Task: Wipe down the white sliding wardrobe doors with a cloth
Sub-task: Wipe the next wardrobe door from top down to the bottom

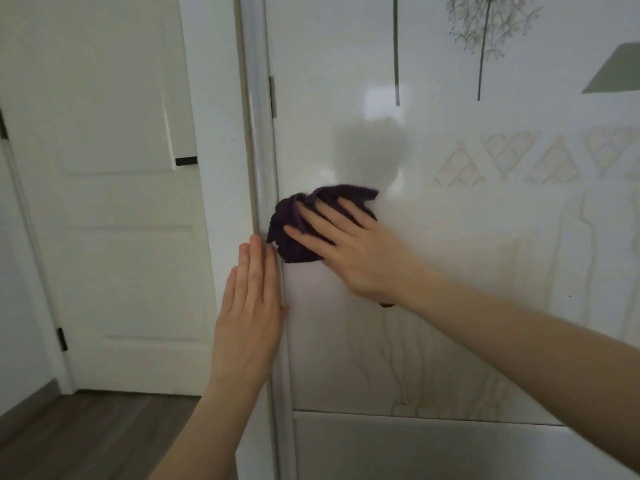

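Head view: we see the R hand (pixel 349 244) flat on a dark purple cloth (pixel 294 230), fingers straight and spread, pressing it vs. the glossy white sliding wardrobe door (pixel 450 271). Cloth is bunched, sits near the door's left edge, just beside the vertical frame strip (pixel 259 133). R forearm enters from lower right, angled up-left. L hand (pixel 251 313) lies flat on the frame strip, fingers straight and together, pointing up, holding nothing; fingertips just below-left of cloth, apart from it. Door carries dandelion print (pixel 488 36) up top. Panelled room door (pixel 114 202) at left, wood floor (pixel 97 434) below.
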